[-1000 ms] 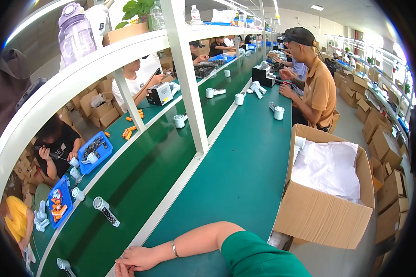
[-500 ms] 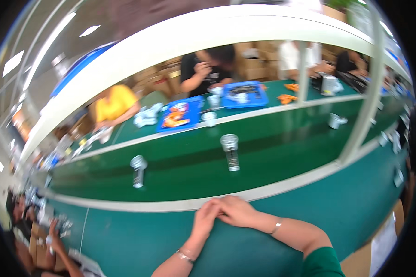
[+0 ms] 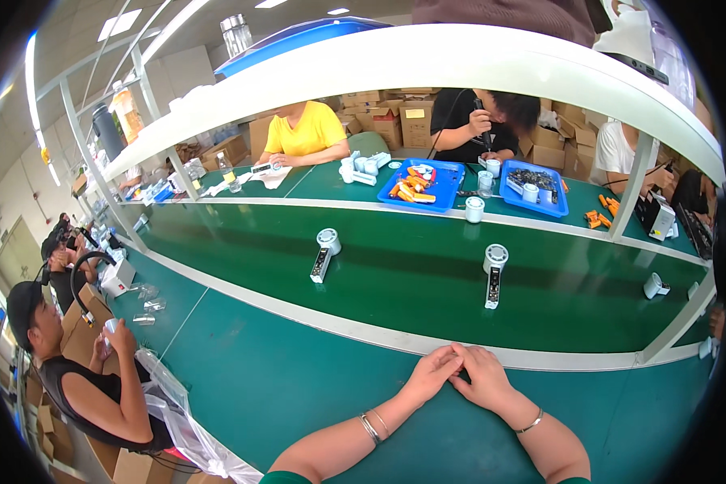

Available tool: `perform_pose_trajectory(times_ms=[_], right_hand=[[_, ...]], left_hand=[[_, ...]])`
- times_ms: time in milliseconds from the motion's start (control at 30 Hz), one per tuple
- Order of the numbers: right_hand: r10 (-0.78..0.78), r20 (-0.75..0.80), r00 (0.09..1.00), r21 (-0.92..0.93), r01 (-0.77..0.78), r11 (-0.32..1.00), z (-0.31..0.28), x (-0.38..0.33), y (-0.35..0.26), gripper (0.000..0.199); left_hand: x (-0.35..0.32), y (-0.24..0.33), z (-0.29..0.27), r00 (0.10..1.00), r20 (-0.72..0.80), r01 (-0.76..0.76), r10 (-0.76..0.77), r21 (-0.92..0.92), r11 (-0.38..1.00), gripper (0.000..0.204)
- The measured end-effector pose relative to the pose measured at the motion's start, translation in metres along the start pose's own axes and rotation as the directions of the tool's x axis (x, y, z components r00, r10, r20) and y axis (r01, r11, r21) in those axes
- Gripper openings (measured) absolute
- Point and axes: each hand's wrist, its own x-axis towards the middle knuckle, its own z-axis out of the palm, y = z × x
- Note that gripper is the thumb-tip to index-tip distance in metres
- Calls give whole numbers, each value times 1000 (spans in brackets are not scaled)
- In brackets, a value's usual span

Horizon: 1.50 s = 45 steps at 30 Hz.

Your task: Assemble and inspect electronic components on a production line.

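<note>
My left hand (image 3: 433, 375) and my right hand (image 3: 484, 379) rest together at the pale rail (image 3: 379, 335) along the near table's edge. Their fingers lie stretched out, with the fingertips meeting, and nothing shows in either. Beyond them, on the dark green belt (image 3: 411, 278), lies a white handheld-fan-like part (image 3: 494, 274) with a round slotted head and a dark strip down its handle. A similar white part (image 3: 324, 254) lies further left. Toward the right end of the belt is another small white part (image 3: 655, 285), tipped on its side.
Across the belt, people work beside a blue tray of orange pieces (image 3: 421, 187) and a blue tray of dark small parts (image 3: 532, 189). A white overhead beam (image 3: 363, 77) spans above, with a slanted post (image 3: 678, 319) at right. At left sits a co-worker in black (image 3: 97, 387), holding a white part.
The view has swung left and steadied, so the scene sits further right and more of the left co-worker shows. My hands stay together at the rail.
</note>
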Motion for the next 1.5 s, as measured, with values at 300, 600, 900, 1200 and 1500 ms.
perform_pose_trajectory(times_ms=[300,600,900,1200,1500], right_hand=[[-13,-8,1000,-7,13,1000,-4,2,-3,63],[-9,10,1000,24,9,1000,-2,2,-1,63],[24,-25,999,67,-23,997,-3,-6,8,57],[42,-53,998,148,-34,988,14,-21,33,55],[-21,-90,996,76,28,997,27,-25,40,59]], left_hand=[[1,1,0,1000,18,9,-9,-2,1000,32],[-1,4,-1,1000,18,-7,6,22,1000,30],[5,-3,4,999,7,-44,43,74,996,29],[11,-9,17,993,-95,-64,73,87,994,28],[5,6,23,990,-134,57,-35,169,984,33]])
